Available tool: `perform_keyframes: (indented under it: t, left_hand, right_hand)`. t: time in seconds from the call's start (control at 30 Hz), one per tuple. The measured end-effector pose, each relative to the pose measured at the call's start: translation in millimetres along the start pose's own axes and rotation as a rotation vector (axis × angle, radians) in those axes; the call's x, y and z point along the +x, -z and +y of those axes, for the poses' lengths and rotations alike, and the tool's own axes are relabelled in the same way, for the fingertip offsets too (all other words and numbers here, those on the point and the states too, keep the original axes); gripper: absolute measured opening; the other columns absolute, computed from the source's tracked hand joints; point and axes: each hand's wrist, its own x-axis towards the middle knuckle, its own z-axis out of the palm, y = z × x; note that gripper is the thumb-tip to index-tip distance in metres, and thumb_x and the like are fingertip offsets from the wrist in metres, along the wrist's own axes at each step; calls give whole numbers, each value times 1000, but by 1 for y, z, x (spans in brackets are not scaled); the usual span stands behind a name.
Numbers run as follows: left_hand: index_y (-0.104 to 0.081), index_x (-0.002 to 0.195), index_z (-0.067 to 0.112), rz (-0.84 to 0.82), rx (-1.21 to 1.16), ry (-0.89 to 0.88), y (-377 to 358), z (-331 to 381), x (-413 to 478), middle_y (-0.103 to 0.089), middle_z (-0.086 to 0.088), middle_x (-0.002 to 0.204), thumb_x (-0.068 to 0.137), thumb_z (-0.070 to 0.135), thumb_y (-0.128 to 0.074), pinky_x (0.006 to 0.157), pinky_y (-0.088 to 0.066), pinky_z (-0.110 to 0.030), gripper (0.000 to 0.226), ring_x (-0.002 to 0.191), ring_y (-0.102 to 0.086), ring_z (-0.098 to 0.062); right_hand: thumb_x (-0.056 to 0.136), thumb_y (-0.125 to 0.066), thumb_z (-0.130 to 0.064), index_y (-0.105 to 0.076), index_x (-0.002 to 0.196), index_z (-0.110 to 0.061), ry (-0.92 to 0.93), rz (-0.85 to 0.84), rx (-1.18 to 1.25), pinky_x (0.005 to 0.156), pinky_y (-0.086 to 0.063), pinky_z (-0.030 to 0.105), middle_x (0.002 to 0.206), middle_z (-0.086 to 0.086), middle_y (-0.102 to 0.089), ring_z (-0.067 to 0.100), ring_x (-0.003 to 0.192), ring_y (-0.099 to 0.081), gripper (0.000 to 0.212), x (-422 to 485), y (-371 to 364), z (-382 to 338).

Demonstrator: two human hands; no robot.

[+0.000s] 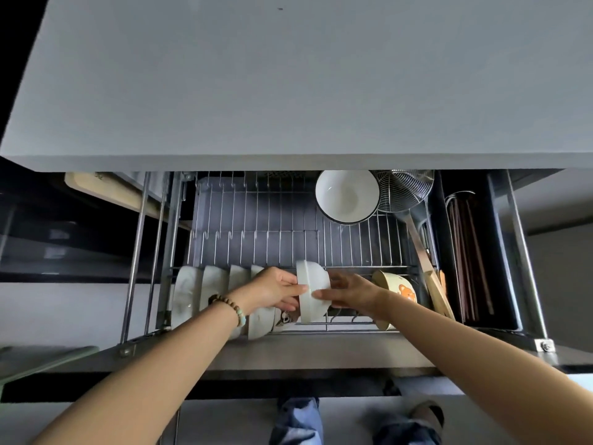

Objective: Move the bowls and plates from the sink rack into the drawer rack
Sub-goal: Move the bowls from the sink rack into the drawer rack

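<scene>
1. The white bowl [313, 284] is plain and glossy. It is turned on edge, with its rim facing left and its base facing right.
2. It sits at the front of the drawer rack [256, 226], just right of a row of white bowls [205, 290] that also stand on edge. A bowl with an orange picture [398, 289] is near it on the right. I cannot tell whether it rests on the wires.
3. My left hand [276, 292] grips the rim side, fingers [293, 288] curled onto the edge. A bead bracelet [229, 308] is on that wrist.
4. My right hand [349, 292] grasps the base side, thumb laid toward the rim. Both forearms reach forward and down into the drawer.
5. At the back of the rack lies a large dark-rimmed bowl [348, 195], touching a wire skimmer [402, 189].
6. A right-hand compartment holds dark chopsticks [468, 258].
7. The grey counter [288, 75] overhangs the open drawer.
</scene>
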Motion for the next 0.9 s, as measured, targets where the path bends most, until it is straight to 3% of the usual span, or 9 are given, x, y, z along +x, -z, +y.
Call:
perform_keyframes:
  t: [0.13, 0.3, 0.43, 0.53, 0.6, 0.63, 0.73, 0.83, 0.9]
  left_hand:
    - [-62, 111, -1, -37, 41, 11, 0, 1, 0, -68, -16, 111, 91, 19, -59, 66, -56, -15, 28, 80, -68, -13]
    - [-60, 78, 8, -48, 78, 18, 0, -3, -2, -69, -16, 105, 91, 21, -58, 61, -55, -15, 19, 80, -71, -12]
    - [-58, 70, 12, -43, 29, 31, -3, -1, -3, -68, -12, 95, 91, 19, -59, 57, -54, -13, 22, 77, -71, -10]
    - [-53, 63, 14, -41, -15, 26, -12, -7, -4, -65, -2, 73, 91, 16, -59, 55, -53, -14, 28, 66, -70, -10]
    - [-49, 59, 14, -6, -15, 11, -18, -13, -4, -58, 6, 56, 90, 15, -60, 54, -53, -15, 33, 65, -70, -12]
    - [-49, 59, 12, 17, -5, 3, -19, -16, -3, -59, 4, 57, 90, 15, -61, 56, -54, -17, 33, 66, -70, -13]
    - [-49, 70, 7, 81, 17, -7, -16, -22, 1, -60, -12, 73, 90, 17, -61, 62, -58, -24, 25, 67, -73, -15]
    - [-40, 63, 10, 150, 67, 0, -14, -25, 1, -51, -10, 59, 90, 15, -60, 71, -58, -36, 34, 66, -73, -19]
    - [-39, 61, 10, 170, 102, 11, -13, -25, -1, -51, -8, 56, 91, 15, -60, 70, -58, -36, 37, 64, -72, -19]
  right_hand:
    - [76, -80, -20, -46, 136, -15, 4, -7, -38, 95, -54, 35, 115, 4, -65, 17, 104, -64, 70, 4, 2, 7]
    - [72, -83, -28, -44, 136, -16, 5, -4, -54, 93, -55, 36, 123, 6, -61, 21, 110, -62, 77, 6, -1, 16]
    - [74, -81, -24, -46, 134, -15, -9, -22, -53, 88, -56, 30, 123, 7, -60, 20, 109, -62, 71, 5, 3, 13]
    - [77, -79, -18, -50, 126, -19, 0, -33, -68, 88, -56, 29, 117, 3, -63, 16, 105, -62, 57, 0, 6, 19]
    - [78, -78, -17, -48, 127, -19, 11, -18, -65, 80, -57, 23, 116, 3, -63, 13, 101, -62, 57, -2, 6, 23]
    - [77, -79, -19, -48, 129, -17, 15, -7, -72, 78, -57, 23, 117, 4, -63, 14, 101, -62, 61, 0, 5, 24]
    - [74, -82, -24, -48, 134, -17, 28, 13, -84, 87, -57, 32, 120, 5, -63, 22, 107, -63, 70, 9, -1, 23]
    - [74, -81, -26, -50, 133, -19, 20, -11, -76, 91, -56, 35, 119, 4, -64, 21, 107, -63, 67, 19, -7, 23]
    - [77, -79, -24, -50, 130, -19, 9, -37, -69, 93, -55, 35, 117, 4, -63, 19, 102, -62, 60, 21, -11, 22]
